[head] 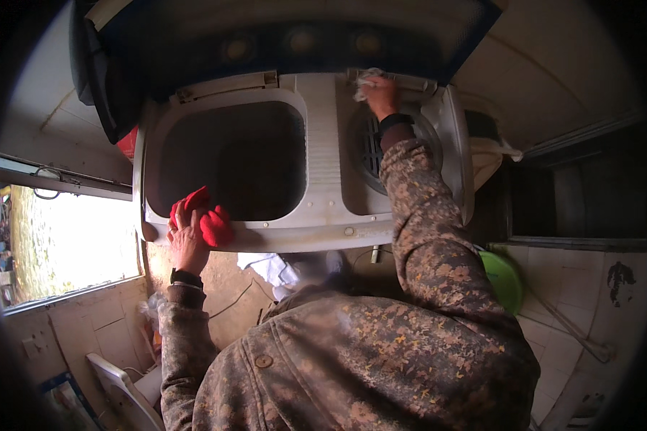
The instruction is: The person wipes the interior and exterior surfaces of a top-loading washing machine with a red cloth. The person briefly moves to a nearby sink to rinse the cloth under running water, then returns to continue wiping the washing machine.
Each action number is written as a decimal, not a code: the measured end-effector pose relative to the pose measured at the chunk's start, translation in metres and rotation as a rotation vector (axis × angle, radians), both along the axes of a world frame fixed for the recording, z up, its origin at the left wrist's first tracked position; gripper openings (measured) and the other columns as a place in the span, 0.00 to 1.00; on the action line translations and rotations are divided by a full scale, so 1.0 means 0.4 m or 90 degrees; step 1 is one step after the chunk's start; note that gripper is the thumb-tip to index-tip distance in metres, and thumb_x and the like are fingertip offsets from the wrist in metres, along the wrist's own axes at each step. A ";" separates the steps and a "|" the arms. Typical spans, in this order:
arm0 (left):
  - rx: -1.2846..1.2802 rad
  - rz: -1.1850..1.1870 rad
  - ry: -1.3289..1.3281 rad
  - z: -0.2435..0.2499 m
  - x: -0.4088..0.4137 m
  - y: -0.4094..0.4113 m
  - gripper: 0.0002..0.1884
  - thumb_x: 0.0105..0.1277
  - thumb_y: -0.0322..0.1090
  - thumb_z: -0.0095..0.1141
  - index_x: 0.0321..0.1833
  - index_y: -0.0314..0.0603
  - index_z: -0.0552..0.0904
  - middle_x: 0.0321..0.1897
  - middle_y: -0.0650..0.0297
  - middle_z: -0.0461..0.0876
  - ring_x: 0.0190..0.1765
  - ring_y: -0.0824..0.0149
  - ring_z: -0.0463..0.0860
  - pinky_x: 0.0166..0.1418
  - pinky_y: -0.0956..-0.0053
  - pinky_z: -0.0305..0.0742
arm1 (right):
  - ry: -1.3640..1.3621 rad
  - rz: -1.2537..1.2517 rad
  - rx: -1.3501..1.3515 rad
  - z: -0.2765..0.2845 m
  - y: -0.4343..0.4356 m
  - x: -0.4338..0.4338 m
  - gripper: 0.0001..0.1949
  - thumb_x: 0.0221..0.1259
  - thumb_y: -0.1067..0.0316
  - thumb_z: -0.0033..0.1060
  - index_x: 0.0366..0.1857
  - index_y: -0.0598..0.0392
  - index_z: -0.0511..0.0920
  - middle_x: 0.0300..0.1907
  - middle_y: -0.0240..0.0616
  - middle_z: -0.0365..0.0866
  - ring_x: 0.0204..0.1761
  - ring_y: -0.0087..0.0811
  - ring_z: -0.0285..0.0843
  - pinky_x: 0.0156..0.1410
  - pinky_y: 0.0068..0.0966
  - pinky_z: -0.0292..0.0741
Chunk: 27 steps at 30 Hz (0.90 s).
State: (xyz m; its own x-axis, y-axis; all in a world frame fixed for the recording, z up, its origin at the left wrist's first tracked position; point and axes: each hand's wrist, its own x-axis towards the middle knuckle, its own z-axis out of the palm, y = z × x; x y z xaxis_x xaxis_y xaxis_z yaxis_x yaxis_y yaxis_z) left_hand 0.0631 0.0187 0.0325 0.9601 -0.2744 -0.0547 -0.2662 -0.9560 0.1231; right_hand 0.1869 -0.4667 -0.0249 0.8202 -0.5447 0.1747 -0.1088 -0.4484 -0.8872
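A white twin-tub washing machine stands before me, its wash tub uncovered on the left and its round spin tub on the right. At the near left rim of the wash tub, my left hand holds a red cloth that bunches over the edge. My right hand is up at the back of the spin side, gripping a crumpled whitish cloth against the hinge strip. What lies inside the dark wash tub cannot be made out.
The dark control panel with knobs rises behind the tubs. Dark fabric hangs at the back left, above a bright window. A white cloth lies below the machine's front. A green basin is at the right, beside tiled wall.
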 end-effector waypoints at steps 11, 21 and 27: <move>-0.025 0.028 -0.030 0.008 -0.017 0.004 0.21 0.56 0.34 0.51 0.55 0.59 0.73 0.69 0.57 0.53 0.65 0.41 0.59 0.64 0.49 0.55 | 0.103 -0.061 -0.393 0.123 0.235 0.067 0.05 0.46 0.70 0.57 0.26 0.56 0.80 0.29 0.50 0.80 0.35 0.50 0.79 0.41 0.39 0.77; 0.011 0.038 -0.061 -0.005 -0.012 0.016 0.20 0.59 0.36 0.48 0.56 0.55 0.73 0.69 0.57 0.55 0.64 0.43 0.61 0.64 0.51 0.54 | 0.113 0.446 -0.454 0.088 0.409 0.124 0.05 0.43 0.71 0.59 0.25 0.53 0.84 0.30 0.50 0.80 0.37 0.49 0.78 0.44 0.39 0.75; 0.024 0.027 -0.036 0.014 -0.010 0.008 0.23 0.55 0.35 0.52 0.57 0.56 0.70 0.68 0.57 0.54 0.64 0.41 0.62 0.62 0.51 0.55 | -0.063 0.231 -0.537 0.175 0.354 0.111 0.06 0.51 0.70 0.53 0.29 0.53 0.81 0.35 0.49 0.76 0.40 0.48 0.74 0.45 0.40 0.72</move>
